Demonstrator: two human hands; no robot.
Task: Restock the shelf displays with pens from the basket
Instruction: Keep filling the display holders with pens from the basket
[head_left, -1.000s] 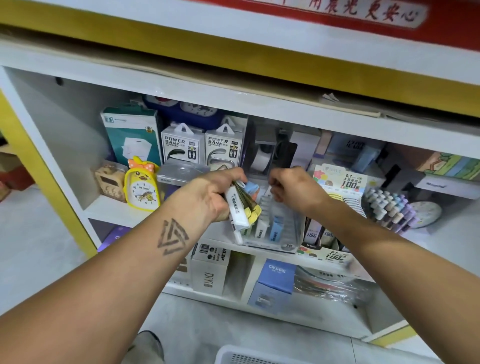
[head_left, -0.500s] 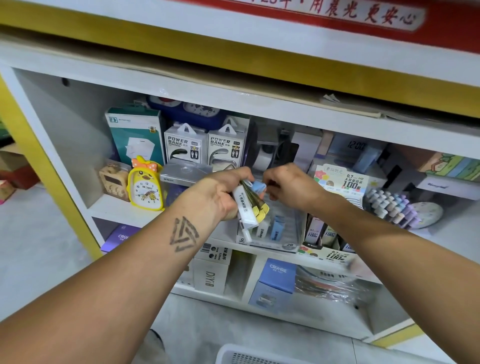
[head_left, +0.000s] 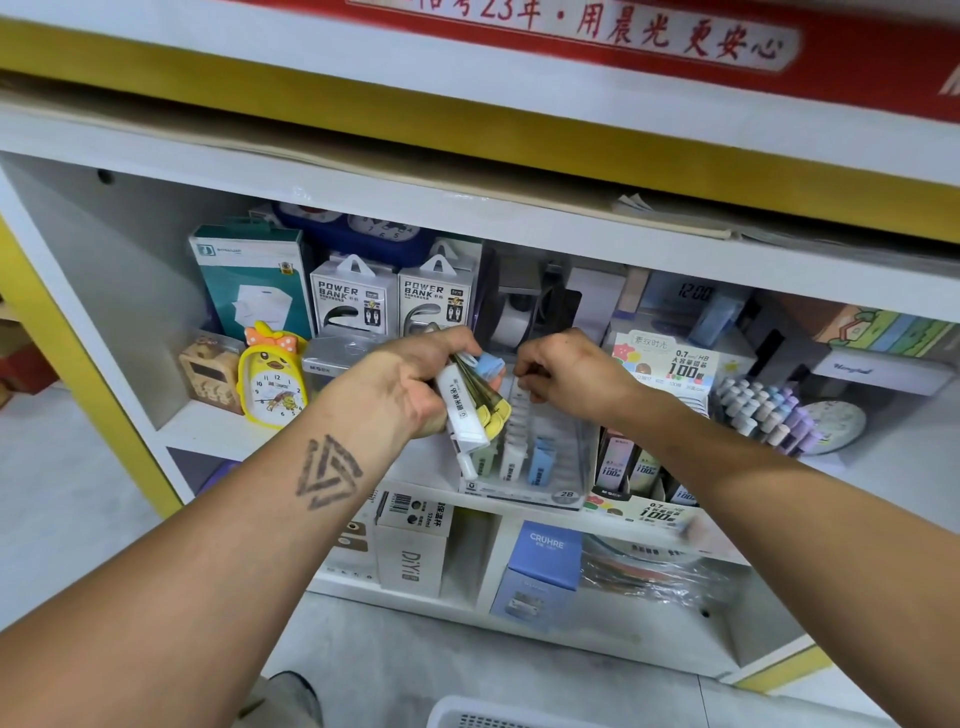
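Observation:
My left hand (head_left: 400, 384) grips a fanned bundle of slim pen cases (head_left: 465, 415), white, yellow, green and light blue, in front of the middle shelf. Just right of the bundle, my right hand (head_left: 571, 379) hovers with curled fingers; I see nothing in them. Below both hands stands a clear slotted display tray (head_left: 550, 467) on the shelf edge, with a few white, green and blue cases in its front rows. A white basket's rim (head_left: 467, 719) shows at the bottom edge.
Power bank boxes (head_left: 353, 301) and a yellow duck clock (head_left: 272, 384) stand to the left. A "100" refill display (head_left: 670, 364) and pastel markers (head_left: 763, 415) stand to the right. Below are a DIYI box (head_left: 415, 556) and a blue CRUHRE box (head_left: 545, 551).
My right hand has risen from the tray's slots and moved left toward the bundle. The left hand has kept its grip and shifted slightly up.

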